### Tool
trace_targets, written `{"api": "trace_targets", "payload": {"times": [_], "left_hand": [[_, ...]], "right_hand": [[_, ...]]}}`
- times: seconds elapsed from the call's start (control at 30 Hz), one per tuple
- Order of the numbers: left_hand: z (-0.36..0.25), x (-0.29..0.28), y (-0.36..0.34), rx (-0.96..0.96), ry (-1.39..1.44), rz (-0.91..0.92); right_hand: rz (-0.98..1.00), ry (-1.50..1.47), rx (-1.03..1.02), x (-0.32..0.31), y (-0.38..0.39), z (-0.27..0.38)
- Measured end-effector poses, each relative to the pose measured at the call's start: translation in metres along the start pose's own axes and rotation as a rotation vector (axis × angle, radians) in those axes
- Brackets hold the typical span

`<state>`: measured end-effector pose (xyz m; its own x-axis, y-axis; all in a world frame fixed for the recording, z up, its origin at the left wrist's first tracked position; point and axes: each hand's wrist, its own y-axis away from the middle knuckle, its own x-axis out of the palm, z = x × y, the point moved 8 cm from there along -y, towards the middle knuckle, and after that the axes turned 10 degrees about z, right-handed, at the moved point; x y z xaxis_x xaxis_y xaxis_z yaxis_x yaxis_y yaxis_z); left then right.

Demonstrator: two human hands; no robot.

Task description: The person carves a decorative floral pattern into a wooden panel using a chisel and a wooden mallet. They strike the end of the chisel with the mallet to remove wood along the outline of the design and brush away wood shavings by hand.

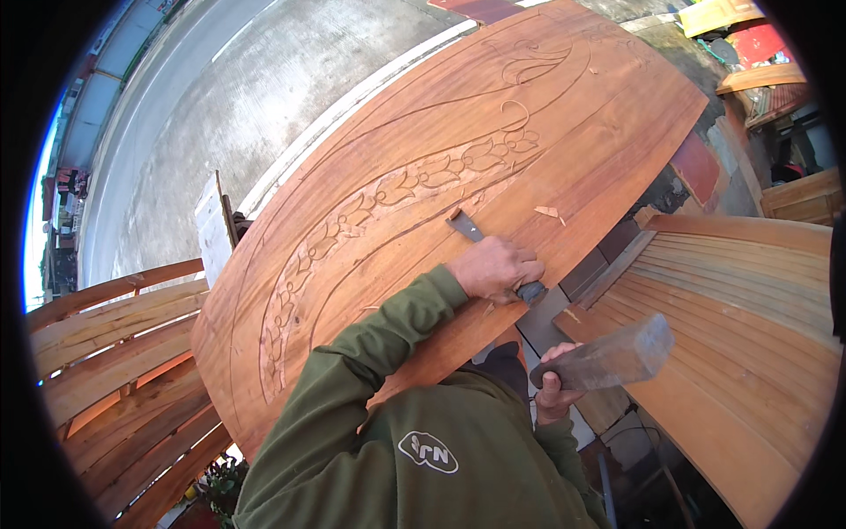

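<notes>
A large reddish-brown wooden panel (529,212) lies before me, carved with a curved band of leaves and flowers (397,187). My left hand (495,268) is closed round a chisel (465,226), its flat metal blade against the panel below the carved band and its dark handle end sticking out toward me. A small chip sits at the blade's edge. Off the panel's near right edge, my right hand (555,388) grips a squared wooden mallet (612,357), its block end pointing right and apart from the chisel.
Loose shavings (548,212) are scattered on the panel. Slatted wooden pieces (123,353) stand at the left. A ribbed wooden panel (731,309) leans at the right, close to the mallet. Beyond the far edge lies concrete pavement (291,79). More wooden parts (762,79) are piled far right.
</notes>
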<state>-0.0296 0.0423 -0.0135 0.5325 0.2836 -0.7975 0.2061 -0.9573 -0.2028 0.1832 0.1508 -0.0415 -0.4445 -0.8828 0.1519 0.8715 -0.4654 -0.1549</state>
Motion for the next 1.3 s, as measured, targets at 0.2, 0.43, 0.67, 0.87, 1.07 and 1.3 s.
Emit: {"api": "trace_targets", "payload": {"times": [0.2,0.43,0.67,0.87,1.07,1.3], "left_hand": [[0.000,-0.009,0.011,0.001,0.001,-0.068],[0.000,-0.021,0.007,0.013,0.109,-0.068],[0.006,-0.023,0.014,0.022,0.031,-0.051],[0.010,-0.040,0.027,0.021,0.062,-0.040],[0.020,-0.117,0.074,-0.177,0.078,-0.697],[-0.053,-0.034,0.016,0.118,-0.195,-0.315]], "right_hand": [[0.156,0.464,0.311,0.023,-0.033,-0.015],[0.087,0.569,-0.031,0.006,-0.009,-0.011],[0.304,0.528,-0.069,0.009,-0.018,-0.006],[0.271,0.607,-0.252,0.034,-0.051,0.006],[0.206,0.473,0.068,0.020,-0.047,-0.001],[0.114,0.360,0.156,-0.067,0.005,-0.022]]}}
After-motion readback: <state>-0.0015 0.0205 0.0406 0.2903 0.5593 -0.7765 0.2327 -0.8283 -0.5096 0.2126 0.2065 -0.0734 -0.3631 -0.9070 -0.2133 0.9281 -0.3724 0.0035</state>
